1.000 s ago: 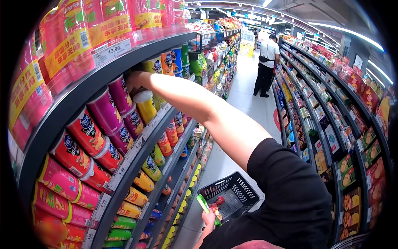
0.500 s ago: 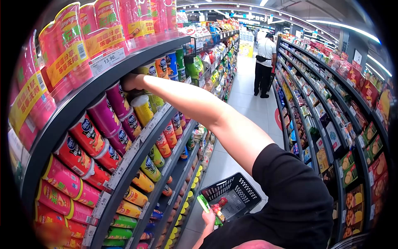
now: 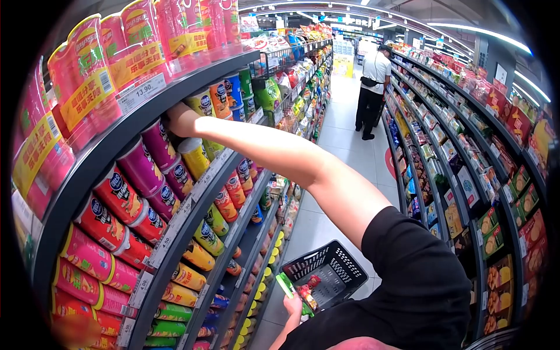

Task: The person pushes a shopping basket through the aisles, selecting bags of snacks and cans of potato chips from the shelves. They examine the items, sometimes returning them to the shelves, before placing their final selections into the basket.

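The right hand (image 3: 177, 118) reaches in just above the one yellow cylindrical crisp can (image 3: 193, 155), under the dark shelf board (image 3: 192, 79). Its fingers are hidden, so I cannot tell whether it grips anything. Four purple crisp cans (image 3: 153, 142) lie left of the yellow can. Far below and to the right of that can, the left hand (image 3: 293, 307) is clamped on the green plastic handle (image 3: 285, 285) of one black mesh plastic basket (image 3: 329, 274). The hands are well apart. One person in a white shirt (image 3: 373, 73) stands up the aisle.
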Action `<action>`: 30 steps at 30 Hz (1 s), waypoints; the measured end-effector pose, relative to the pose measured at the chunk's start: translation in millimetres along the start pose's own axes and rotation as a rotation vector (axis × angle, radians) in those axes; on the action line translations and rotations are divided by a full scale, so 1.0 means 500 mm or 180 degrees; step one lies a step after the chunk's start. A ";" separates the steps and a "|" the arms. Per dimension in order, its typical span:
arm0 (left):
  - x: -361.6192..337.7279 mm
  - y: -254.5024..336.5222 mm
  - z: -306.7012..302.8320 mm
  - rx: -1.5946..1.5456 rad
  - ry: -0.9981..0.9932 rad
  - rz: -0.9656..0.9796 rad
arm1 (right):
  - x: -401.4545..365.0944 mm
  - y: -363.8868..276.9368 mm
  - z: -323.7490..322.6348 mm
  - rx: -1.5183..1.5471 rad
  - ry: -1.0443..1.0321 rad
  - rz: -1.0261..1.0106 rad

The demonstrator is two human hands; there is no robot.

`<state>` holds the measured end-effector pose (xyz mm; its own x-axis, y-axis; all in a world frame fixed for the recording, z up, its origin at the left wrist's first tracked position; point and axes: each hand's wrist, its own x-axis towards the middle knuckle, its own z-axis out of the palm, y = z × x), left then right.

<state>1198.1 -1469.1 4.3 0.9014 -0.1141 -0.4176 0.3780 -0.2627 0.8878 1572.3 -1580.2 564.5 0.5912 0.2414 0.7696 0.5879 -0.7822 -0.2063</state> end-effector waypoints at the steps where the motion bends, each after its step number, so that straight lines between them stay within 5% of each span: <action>1: -0.002 0.005 -0.001 -0.0131 -0.0016 -0.0016 | -0.007 0.003 0.004 -0.0093 -0.0211 0.0321; 5: -0.003 0.015 0.001 0.0160 -0.0001 -0.0083 | -0.044 -0.011 0.021 -0.0132 0.0566 -0.0151; 12: 0.041 -0.065 0.012 0.0218 0.0025 0.0043 | -0.094 -0.063 -0.013 0.0103 0.0622 0.0232; 17: 0.008 -0.014 0.002 0.0275 0.0060 0.0002 | -0.124 -0.052 -0.010 -0.0094 0.0511 0.0186; 26: 0.022 -0.047 0.007 0.0497 0.0208 -0.0001 | -0.194 -0.069 -0.054 -0.0303 0.1138 -0.0715; 30: 0.012 -0.022 0.006 0.0554 0.0280 0.0007 | -0.250 -0.054 -0.070 -0.0196 0.1527 -0.0482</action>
<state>1198.8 -1469.9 -8.7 0.9201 -0.0328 -0.3904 0.3406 -0.4252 0.8385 1463.3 -1609.4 494.8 0.1731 0.0750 0.9820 0.6053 -0.7947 -0.0460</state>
